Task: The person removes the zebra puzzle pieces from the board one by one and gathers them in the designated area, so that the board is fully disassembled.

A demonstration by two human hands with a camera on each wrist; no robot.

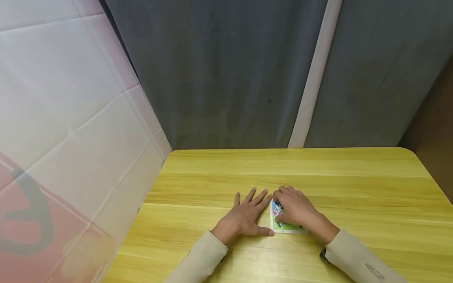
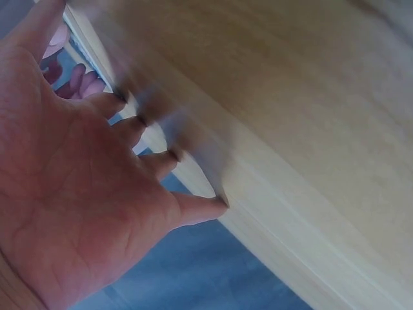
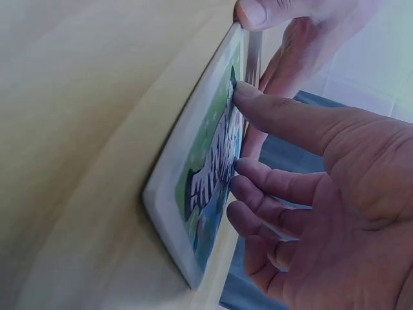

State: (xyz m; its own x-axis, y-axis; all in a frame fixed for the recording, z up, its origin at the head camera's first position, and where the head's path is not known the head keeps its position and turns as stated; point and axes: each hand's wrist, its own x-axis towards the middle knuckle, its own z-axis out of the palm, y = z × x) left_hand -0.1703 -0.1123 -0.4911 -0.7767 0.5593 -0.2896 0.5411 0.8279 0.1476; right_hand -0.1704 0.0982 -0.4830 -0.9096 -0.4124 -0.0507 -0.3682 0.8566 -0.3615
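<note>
A small flat zebra picture board [image 1: 290, 231] with a white border lies on the wooden table. My left hand [image 1: 244, 219] lies flat to its left, fingers spread, with thumb and index fingertips at the board's left edge. Over the board is my right hand [image 1: 295, 206]. In the right wrist view its thumb touches the zebra picture [image 3: 216, 155], while the bent fingers meet the picture's far side. The right hand covers much of the board in the head view. The left palm [image 2: 84, 168] fills the left part of the left wrist view.
The yellow wood-grain table [image 1: 198, 181] reaches back to a grey curtain [image 1: 219, 78] with a pale vertical strip [image 1: 315, 78]. A white printed fabric wall [image 1: 70, 98] stands along the left side. A brown panel [image 1: 435, 133] borders the right.
</note>
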